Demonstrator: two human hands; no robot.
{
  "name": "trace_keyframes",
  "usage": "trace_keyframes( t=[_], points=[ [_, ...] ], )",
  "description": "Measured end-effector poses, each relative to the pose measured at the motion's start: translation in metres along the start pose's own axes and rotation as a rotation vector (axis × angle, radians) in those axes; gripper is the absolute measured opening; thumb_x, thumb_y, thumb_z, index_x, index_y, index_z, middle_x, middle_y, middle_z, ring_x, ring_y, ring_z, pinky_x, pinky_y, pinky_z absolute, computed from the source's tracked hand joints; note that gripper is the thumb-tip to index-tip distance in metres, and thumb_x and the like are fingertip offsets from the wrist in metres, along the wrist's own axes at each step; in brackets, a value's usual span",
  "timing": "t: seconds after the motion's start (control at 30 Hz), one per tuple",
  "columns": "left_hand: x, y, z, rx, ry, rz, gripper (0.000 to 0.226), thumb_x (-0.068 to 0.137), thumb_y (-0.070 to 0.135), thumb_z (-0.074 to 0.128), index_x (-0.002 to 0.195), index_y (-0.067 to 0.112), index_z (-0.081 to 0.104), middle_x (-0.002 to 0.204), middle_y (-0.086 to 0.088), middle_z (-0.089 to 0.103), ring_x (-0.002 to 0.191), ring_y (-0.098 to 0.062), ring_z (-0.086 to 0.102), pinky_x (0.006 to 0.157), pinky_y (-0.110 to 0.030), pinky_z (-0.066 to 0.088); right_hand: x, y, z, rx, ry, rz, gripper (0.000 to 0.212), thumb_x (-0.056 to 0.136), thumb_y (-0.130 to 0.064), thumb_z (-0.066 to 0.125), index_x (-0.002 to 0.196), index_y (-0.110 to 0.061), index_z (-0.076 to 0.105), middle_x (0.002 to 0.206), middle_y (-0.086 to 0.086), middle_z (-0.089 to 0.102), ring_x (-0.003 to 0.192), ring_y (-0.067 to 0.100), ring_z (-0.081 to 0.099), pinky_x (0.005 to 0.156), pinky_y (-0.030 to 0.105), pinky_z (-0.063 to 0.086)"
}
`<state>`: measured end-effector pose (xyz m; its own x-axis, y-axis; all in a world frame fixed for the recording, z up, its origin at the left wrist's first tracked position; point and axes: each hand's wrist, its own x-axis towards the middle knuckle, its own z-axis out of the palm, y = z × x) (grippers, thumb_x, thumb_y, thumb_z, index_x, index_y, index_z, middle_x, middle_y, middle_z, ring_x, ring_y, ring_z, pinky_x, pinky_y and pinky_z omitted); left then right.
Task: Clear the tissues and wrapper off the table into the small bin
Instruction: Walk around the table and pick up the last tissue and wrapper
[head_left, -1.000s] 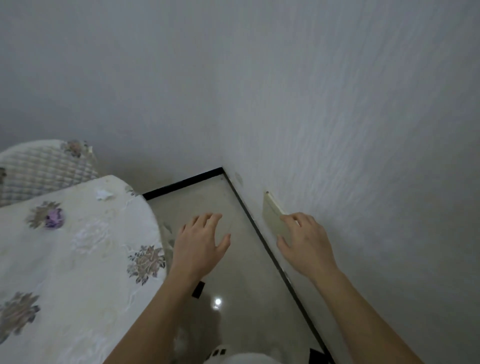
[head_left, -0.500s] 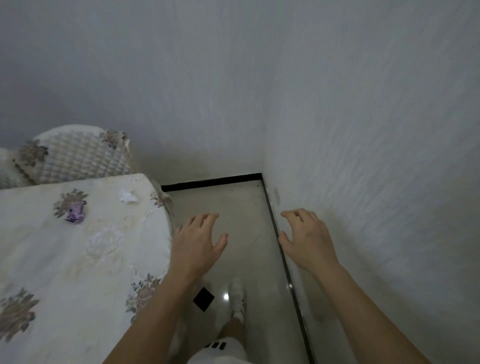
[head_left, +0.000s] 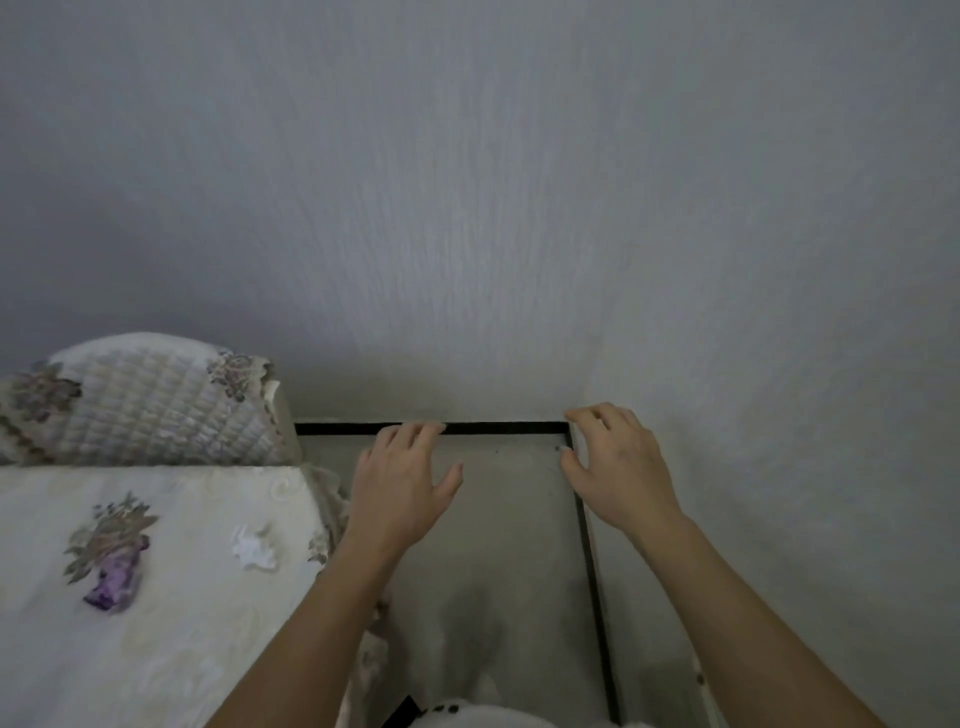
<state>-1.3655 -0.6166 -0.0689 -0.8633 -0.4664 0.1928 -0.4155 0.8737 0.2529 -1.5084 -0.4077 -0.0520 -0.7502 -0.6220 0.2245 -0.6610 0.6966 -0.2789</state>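
Note:
A crumpled white tissue (head_left: 254, 546) lies near the right edge of the table (head_left: 156, 639), which wears a cream floral cloth. A purple wrapper (head_left: 117, 577) lies further left on a flower print. My left hand (head_left: 402, 480) hovers over the floor just right of the table edge, fingers spread, holding nothing. My right hand (head_left: 615, 465) is held out near the wall corner, fingers loosely apart and empty. No bin is in view.
A chair (head_left: 150, 400) with a quilted floral cover stands behind the table against the wall. Grey walls meet in a corner on the right, with a black skirting line (head_left: 498, 428) along the floor. A narrow strip of tiled floor (head_left: 509, 545) runs between table and wall.
The view has swung left and moved forward toward the corner. The table, tissue and wrapper have come closer and shifted right in view. Both hands stay open and empty.

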Motion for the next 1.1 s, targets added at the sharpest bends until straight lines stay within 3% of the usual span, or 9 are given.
trace_keyframes(
  t=[0.13, 0.33, 0.53, 0.67, 0.9, 1.1],
  points=[
    [0.045, -0.025, 0.003, -0.005, 0.022, -0.055, 0.047, 0.085, 0.048, 0.062, 0.123, 0.02, 0.06, 0.117, -0.002, 0.064, 0.109, -0.025, 0.056, 0.082, -0.039, 0.049, 0.06, -0.009, 0.022, 0.009, -0.034, -0.064, 0.039, 0.083, -0.032, 0.056, 0.116, -0.015, 0.065, 0.107, 0.006, 0.065, 0.1, 0.028, 0.059, 0.077, 0.042, 0.052],
    [0.095, -0.081, 0.008, 0.013, 0.041, -0.196, 0.051, 0.087, 0.054, 0.048, 0.125, 0.022, 0.057, 0.122, 0.0, 0.062, 0.113, -0.023, 0.054, 0.085, -0.04, 0.05, 0.157, -0.04, 0.069, 0.059, -0.083, -0.208, 0.036, 0.081, -0.026, 0.069, 0.115, -0.014, 0.065, 0.103, 0.007, 0.065, 0.096, 0.028, 0.059, 0.076, 0.04, 0.053],
    [0.141, -0.133, 0.001, 0.039, 0.14, -0.401, 0.053, 0.087, 0.054, 0.045, 0.126, 0.021, 0.059, 0.122, 0.001, 0.063, 0.111, -0.023, 0.055, 0.089, -0.039, 0.049, 0.263, -0.084, 0.119, 0.169, -0.146, -0.408, 0.037, 0.082, -0.027, 0.064, 0.115, -0.012, 0.066, 0.103, 0.009, 0.065, 0.096, 0.03, 0.06, 0.076, 0.04, 0.053],
    [0.173, -0.161, -0.003, 0.022, 0.178, -0.589, 0.055, 0.088, 0.057, 0.04, 0.128, 0.023, 0.057, 0.124, 0.002, 0.062, 0.114, -0.021, 0.054, 0.094, -0.037, 0.046, 0.338, -0.119, 0.146, 0.234, -0.202, -0.554, 0.037, 0.082, -0.023, 0.07, 0.117, -0.011, 0.066, 0.106, 0.009, 0.064, 0.098, 0.029, 0.059, 0.078, 0.04, 0.051],
    [0.191, -0.193, -0.011, 0.028, 0.266, -0.983, 0.047, 0.09, 0.05, 0.05, 0.131, 0.027, 0.056, 0.131, 0.005, 0.058, 0.12, -0.02, 0.051, 0.097, -0.037, 0.046, 0.446, -0.189, 0.183, 0.367, -0.342, -0.815, 0.04, 0.084, -0.027, 0.061, 0.119, -0.008, 0.065, 0.108, 0.011, 0.063, 0.1, 0.033, 0.059, 0.08, 0.046, 0.053],
    [0.136, -0.193, -0.024, 0.118, 0.31, -1.292, 0.046, 0.09, 0.049, 0.052, 0.129, 0.024, 0.057, 0.129, 0.003, 0.061, 0.117, -0.022, 0.054, 0.092, -0.037, 0.047, 0.45, -0.285, 0.203, 0.493, -0.436, -1.076, 0.038, 0.084, -0.026, 0.063, 0.117, -0.008, 0.065, 0.106, 0.012, 0.064, 0.097, 0.033, 0.058, 0.082, 0.044, 0.052]
  ],
)
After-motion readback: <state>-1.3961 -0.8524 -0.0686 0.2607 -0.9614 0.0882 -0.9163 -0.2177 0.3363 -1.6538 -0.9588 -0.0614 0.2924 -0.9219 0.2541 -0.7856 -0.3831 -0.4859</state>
